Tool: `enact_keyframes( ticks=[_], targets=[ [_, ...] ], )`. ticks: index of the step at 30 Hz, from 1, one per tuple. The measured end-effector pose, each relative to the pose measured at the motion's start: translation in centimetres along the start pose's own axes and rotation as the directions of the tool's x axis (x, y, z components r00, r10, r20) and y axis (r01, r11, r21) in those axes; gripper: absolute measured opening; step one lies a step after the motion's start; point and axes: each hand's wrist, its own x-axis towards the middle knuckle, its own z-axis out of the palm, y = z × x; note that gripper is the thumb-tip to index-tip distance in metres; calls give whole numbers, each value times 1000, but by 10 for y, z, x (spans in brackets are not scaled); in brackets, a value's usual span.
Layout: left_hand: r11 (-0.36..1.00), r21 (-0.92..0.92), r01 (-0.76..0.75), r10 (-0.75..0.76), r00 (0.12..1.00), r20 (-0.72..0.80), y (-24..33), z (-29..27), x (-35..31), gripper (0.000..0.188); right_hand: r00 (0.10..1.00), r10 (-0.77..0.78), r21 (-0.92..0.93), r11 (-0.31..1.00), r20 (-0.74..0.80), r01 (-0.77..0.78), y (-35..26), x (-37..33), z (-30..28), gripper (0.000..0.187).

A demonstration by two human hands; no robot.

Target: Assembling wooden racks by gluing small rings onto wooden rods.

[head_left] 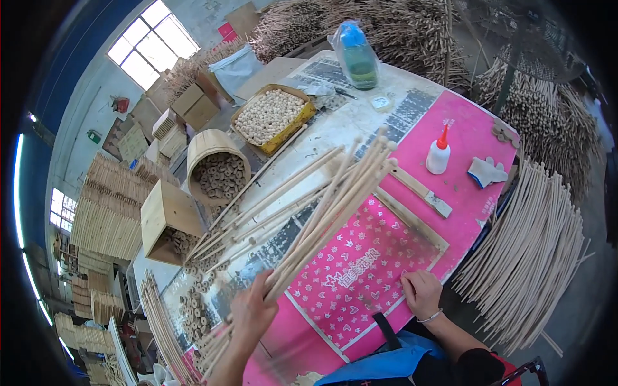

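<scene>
My left hand [252, 309] is wrapped round a bundle of long, pale wooden sticks [328, 215]. The bundle slants up and to the right over the table, and knobs show at its far ends. My right hand [421, 294] rests at the right side of the pink patterned sheet [351, 267], fingers curled in, with nothing showing in them. More loose sticks [273, 196] lie behind the bundle. Small wooden rings [193, 312] are heaped to the left of my left hand.
A yellow tray of pale beads [273, 116], a wooden bucket of rings [209, 151] and a wooden box [164, 215] stand at the left. A white glue bottle with red tip [438, 157], a glove [487, 172] and a bagged bottle [358, 61] are farther back. Stick piles [524, 257] flank the right.
</scene>
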Motion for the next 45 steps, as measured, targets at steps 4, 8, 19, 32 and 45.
enact_keyframes(
  ticks=[4,8,19,32,45],
  targets=[
    [994,-88,61,-60,998,16,11,3,-40,69,1000,-3,17,1000,14,3,0,-1,1,11],
    [966,-168,196,-143,949,283,15,-3,-53,70,1000,5,-2,1000,26,-5,1,-1,-4,11],
    [976,-216,7,87,904,419,-22,65,-31,84,995,12,95,995,98,-22,-6,7,-6,11],
    [980,144,-140,153,985,-82,-99,121,49,57,655,-573,168,801,493,575,-70,101,87,61],
    [970,63,-237,212,941,264,-87,95,16,54,517,-651,352,747,556,563,-45,147,135,26]
  ],
)
